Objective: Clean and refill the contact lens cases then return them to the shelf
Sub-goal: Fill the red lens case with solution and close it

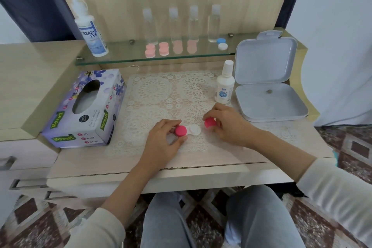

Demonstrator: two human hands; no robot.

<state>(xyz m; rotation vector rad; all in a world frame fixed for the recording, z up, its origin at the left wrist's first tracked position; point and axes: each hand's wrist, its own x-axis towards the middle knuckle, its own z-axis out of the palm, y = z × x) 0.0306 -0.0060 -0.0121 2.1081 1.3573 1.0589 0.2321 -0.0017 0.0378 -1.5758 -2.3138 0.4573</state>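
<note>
Far left: cardboard tissue box [84, 108], glossy, flower-printed, with an oval slot on top. Behind it, on the glass shelf [124, 57], a tall white plastic bottle [90, 30], upright. Further along the shelf, four pale pink cases [164, 48] in a row, round-lidded, in front of four clear slim bottles [175, 24] with white tops.

Below, on the cream lace mat [157, 90] of openwork rounds: left hand [163, 139], thumb and fingertips pinching the capped end of the lens case [189, 130]. Flat on the mat, white, smooth, two rounds joined; long axis left to right, deep pink lid at the left end, uncovered well pointing right. Contents of the well too blurred to tell.

Just right of it, apart from the case: pink cap [209, 123], a small disc tipped on edge, pinched in the curled fingers of the right hand [227, 125].

Beyond, a small white bottle [224, 84], upright. On the shelf's right end, a blue-and-white case [222, 44]. Far right, a matte grey plastic box [265, 60], rounded corners, lid raised.
</note>
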